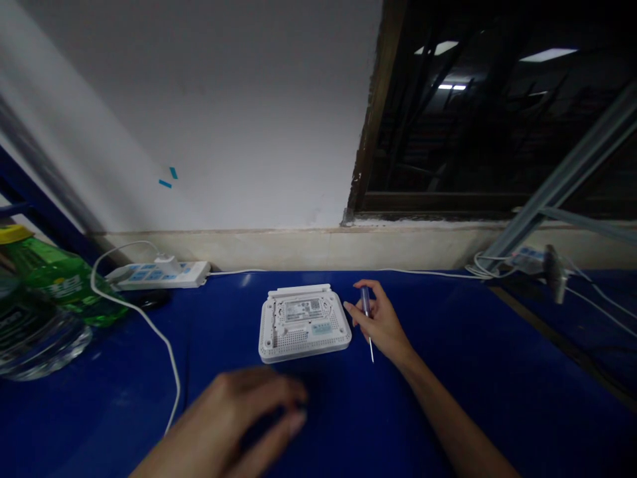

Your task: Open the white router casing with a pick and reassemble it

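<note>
Grasping a screwdriver [366, 304] in the right hand [382, 325], tip down, just beside the right edge of a white router [301, 312], label side up at frame centre. Holding the left hand [239, 405] lower left of centre, fingers curved, too blurred to tell whether gripping anything. Finding room across the tabletop [478, 385] at lower right, less toward the green bottle [62, 282] at left.

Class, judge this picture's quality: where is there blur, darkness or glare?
Head view: the left hand is smeared, probably by motion; the right hand and screwdriver look sharper. Head view: the window is mostly black, broken by bright light patches. Head view: faint glare on the blue tabletop.
</note>
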Demonstrator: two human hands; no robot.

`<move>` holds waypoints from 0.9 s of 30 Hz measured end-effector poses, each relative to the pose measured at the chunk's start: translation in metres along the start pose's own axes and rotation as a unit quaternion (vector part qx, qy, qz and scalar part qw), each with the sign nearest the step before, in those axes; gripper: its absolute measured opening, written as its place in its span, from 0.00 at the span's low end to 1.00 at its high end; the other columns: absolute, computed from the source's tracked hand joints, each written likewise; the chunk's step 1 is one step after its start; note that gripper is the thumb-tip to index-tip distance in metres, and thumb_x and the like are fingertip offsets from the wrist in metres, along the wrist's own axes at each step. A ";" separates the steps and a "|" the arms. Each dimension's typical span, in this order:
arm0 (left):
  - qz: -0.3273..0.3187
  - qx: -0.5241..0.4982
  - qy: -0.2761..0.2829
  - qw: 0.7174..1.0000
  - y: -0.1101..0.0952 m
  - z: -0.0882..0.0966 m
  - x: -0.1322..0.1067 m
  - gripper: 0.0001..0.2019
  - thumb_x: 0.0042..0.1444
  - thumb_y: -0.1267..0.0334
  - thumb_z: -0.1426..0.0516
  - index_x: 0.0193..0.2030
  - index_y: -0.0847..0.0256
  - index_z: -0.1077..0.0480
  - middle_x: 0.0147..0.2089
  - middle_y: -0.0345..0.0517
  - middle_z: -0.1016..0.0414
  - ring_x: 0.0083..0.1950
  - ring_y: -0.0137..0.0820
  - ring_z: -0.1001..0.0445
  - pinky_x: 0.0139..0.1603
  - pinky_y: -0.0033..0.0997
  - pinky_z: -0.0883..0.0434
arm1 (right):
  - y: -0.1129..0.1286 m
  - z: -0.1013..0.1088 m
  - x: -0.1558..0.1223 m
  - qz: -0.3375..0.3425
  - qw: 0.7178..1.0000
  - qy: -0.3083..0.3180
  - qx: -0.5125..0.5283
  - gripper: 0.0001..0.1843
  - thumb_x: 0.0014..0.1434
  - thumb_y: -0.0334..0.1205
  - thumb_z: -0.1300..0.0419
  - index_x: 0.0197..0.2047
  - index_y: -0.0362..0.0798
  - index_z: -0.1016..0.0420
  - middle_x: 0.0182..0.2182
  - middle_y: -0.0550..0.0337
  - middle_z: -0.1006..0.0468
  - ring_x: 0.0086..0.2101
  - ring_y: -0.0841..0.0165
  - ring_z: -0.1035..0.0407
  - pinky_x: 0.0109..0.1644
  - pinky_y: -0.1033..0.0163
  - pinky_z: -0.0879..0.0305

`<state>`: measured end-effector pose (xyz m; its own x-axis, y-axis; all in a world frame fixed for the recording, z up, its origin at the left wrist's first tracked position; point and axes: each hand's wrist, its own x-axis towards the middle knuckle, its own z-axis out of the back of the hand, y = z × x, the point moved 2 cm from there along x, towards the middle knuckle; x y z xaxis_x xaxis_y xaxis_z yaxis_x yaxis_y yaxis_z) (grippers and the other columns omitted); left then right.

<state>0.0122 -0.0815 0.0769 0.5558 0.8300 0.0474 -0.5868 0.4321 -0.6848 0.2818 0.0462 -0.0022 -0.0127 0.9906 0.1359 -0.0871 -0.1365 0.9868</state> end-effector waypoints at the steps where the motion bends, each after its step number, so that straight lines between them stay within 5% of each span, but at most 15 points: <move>1: 0.009 0.020 -0.043 0.999 0.005 0.009 0.021 0.18 0.68 0.56 0.48 0.62 0.41 0.27 0.56 0.46 0.21 0.54 0.42 0.22 0.54 0.45 0.27 | -0.001 -0.001 0.000 0.005 1.000 -0.017 0.012 0.30 0.53 0.53 0.31 0.51 0.54 0.41 0.18 0.76 0.31 0.11 0.75 0.44 0.12 0.72 0.48; 4: -0.013 0.144 -0.088 0.986 0.011 0.028 0.082 0.16 0.67 0.53 0.44 0.56 0.55 0.23 0.52 0.54 0.20 0.49 0.45 0.22 0.52 0.42 0.29 | -0.001 -0.006 0.001 0.018 0.997 -0.063 0.043 0.31 0.55 0.55 0.31 0.49 0.56 0.46 0.17 0.78 0.31 0.10 0.75 0.45 0.11 0.72 0.49; 9: -0.039 0.123 0.022 0.991 0.004 0.031 0.133 0.20 0.66 0.46 0.43 0.40 0.61 0.20 0.32 0.47 0.20 0.31 0.34 0.25 0.33 0.30 0.36 | 0.012 -0.022 0.007 0.069 0.987 -0.121 0.078 0.28 0.59 0.54 0.34 0.44 0.57 0.51 0.18 0.79 0.30 0.11 0.75 0.41 0.14 0.73 0.44; 13: -0.079 0.046 0.076 0.993 0.004 0.022 0.140 0.21 0.65 0.47 0.43 0.37 0.63 0.19 0.29 0.43 0.21 0.28 0.29 0.28 0.29 0.26 0.39 | 0.023 -0.035 0.018 0.087 0.978 -0.157 0.104 0.28 0.60 0.54 0.34 0.44 0.56 0.52 0.21 0.77 0.27 0.13 0.75 0.38 0.16 0.73 0.43; 16: -0.090 0.022 0.069 0.993 0.010 0.017 0.142 0.09 0.61 0.62 0.40 0.37 0.62 0.19 0.28 0.42 0.21 0.27 0.28 0.28 0.30 0.25 0.39 | 0.025 -0.043 0.024 0.092 0.976 -0.164 0.109 0.27 0.61 0.55 0.36 0.44 0.56 0.53 0.24 0.75 0.24 0.14 0.75 0.35 0.17 0.72 0.41; 19: -0.066 0.014 0.053 0.996 0.016 0.016 0.143 0.08 0.54 0.73 0.42 0.33 0.63 0.19 0.28 0.42 0.20 0.27 0.27 0.27 0.30 0.24 0.37 | 0.027 -0.049 0.025 0.092 0.977 -0.160 0.108 0.26 0.63 0.55 0.37 0.44 0.56 0.53 0.26 0.73 0.22 0.14 0.74 0.34 0.19 0.71 0.39; 27: -0.036 -0.006 -0.001 0.999 0.022 0.023 0.146 0.07 0.50 0.72 0.42 0.32 0.65 0.21 0.28 0.45 0.20 0.26 0.29 0.25 0.28 0.25 0.35 | 0.028 -0.044 0.035 0.089 0.988 -0.047 0.118 0.24 0.64 0.59 0.42 0.43 0.57 0.54 0.34 0.68 0.18 0.17 0.74 0.32 0.20 0.69 0.37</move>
<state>0.0670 0.0574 0.0852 0.5947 0.7980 0.0978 -0.5388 0.4859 -0.6882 0.2346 0.0772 0.0260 0.0871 0.9484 0.3049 0.1439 -0.3148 0.9382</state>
